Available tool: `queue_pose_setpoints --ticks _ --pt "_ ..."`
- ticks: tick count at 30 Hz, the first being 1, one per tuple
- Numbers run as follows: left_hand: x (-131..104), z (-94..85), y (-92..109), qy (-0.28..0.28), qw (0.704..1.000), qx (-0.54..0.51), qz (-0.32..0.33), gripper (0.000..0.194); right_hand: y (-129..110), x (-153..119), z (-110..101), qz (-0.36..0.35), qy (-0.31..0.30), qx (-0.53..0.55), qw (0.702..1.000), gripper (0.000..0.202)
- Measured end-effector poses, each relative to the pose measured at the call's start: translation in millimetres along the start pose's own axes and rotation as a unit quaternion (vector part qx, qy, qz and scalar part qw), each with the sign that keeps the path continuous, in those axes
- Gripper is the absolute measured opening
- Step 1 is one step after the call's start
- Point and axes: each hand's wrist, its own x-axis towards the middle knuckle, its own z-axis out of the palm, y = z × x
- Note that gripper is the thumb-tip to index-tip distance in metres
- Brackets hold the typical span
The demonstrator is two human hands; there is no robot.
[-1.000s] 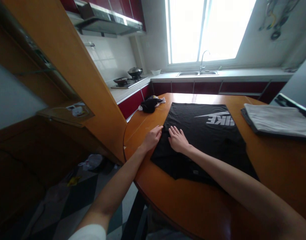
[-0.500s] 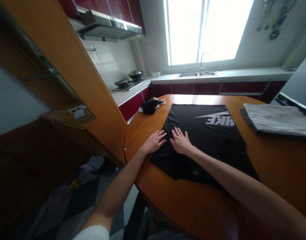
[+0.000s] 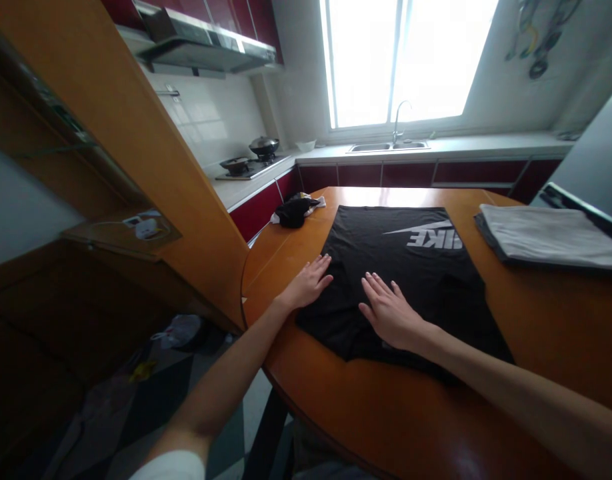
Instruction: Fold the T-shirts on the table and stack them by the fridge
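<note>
A dark bundle point(image 3: 292, 212) sits on the table point(image 3: 386, 413). Nearer, the left hand point(image 3: 307, 283), fingers outstretched, holds nothing at the left edge of the black shirt point(image 3: 406, 260), which lies spread on the table. The right hand point(image 3: 391, 313), flat and fingers extended, is over its near half, contact unclear. Rightmost lies folded grey cloth point(image 3: 551, 233).
</note>
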Motion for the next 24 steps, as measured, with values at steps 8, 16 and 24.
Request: queue_pose_setpoints --ticks 8,16,24 --pt "10.7 -5.2 11.8 -0.063 0.996 0.053 0.029 0.066 -7.8 -35.6 7.8 -0.020 -0.002 -0.009 1.000 0.057" --pt "43.8 16.3 29.1 -0.069 0.995 0.050 0.052 0.074 9.5 -39.4 -17.2 -0.023 0.064 -0.013 0.998 0.047" --pt "35.0 8.8 31.6 0.000 0.998 0.039 0.057 0.071 128.8 -39.8 -56.4 0.100 0.211 0.033 0.972 0.037"
